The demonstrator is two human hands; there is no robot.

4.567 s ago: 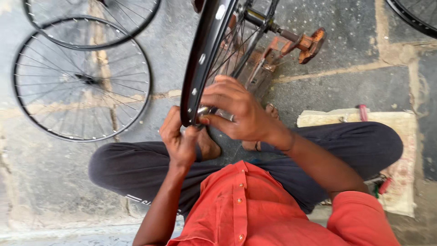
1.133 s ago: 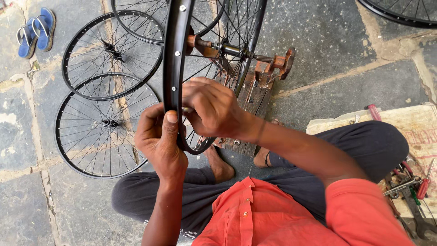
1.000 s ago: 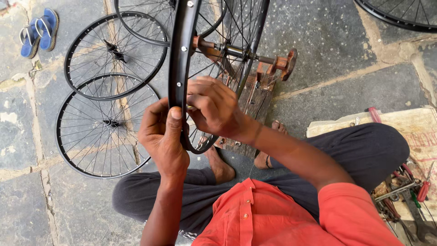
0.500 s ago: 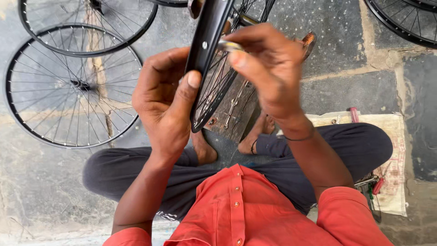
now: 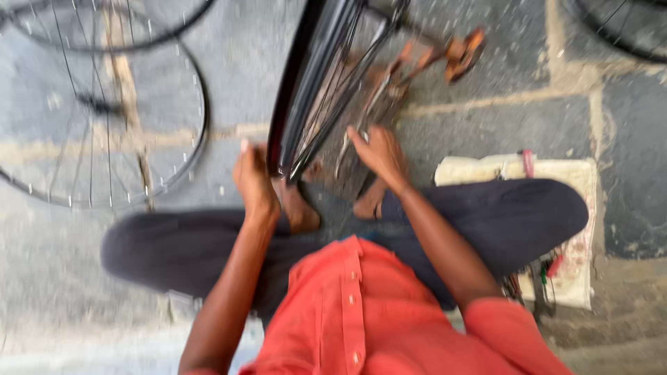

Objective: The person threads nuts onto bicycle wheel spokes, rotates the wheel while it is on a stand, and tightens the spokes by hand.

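Both hands have dropped lower: left hand (image 5: 253,182) grips the upright wheel rim (image 5: 306,83), right hand (image 5: 377,151) spread open beside its spokes (image 5: 340,90).

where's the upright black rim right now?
In the head view the black rim stands on edge at top centre, between the left hand, which touches its outer side, and the right hand at its spokes; a loose spoked wheel lies flat to its left.
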